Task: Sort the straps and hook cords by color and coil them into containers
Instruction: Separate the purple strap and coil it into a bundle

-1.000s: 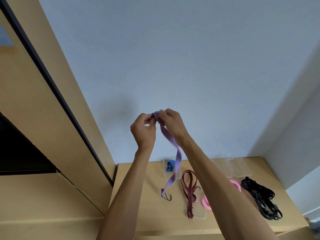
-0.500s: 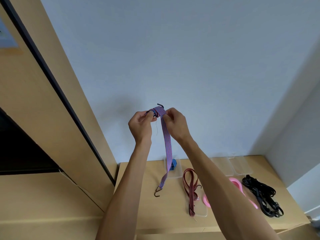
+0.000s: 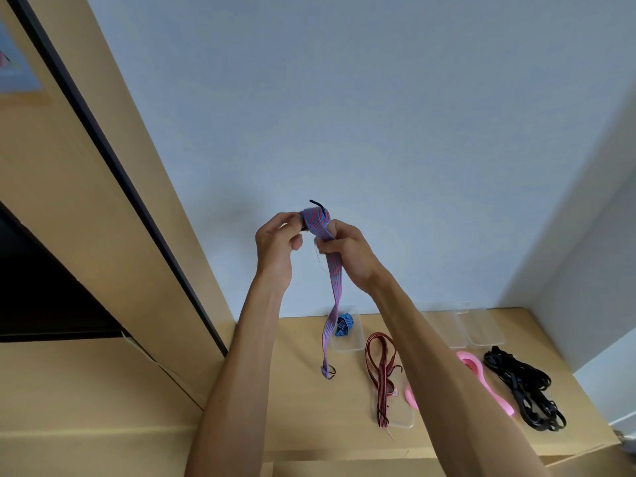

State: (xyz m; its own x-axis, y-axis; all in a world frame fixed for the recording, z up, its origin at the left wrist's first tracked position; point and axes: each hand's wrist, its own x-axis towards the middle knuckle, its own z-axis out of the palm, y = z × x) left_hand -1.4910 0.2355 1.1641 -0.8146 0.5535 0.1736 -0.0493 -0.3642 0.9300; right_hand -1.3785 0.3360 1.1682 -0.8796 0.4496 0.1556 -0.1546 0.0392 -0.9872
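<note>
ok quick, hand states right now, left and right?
Left hand: pinching the coiled end of the purple striped hook cord.
Right hand: gripping the same cord just below the coil.

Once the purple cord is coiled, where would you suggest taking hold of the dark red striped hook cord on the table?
Probably at the looped far end of the dark red striped hook cord, pinched from above. It lies folded flat on the table, near end on a clear container, so the bend gathers its strands in one grip.
</note>
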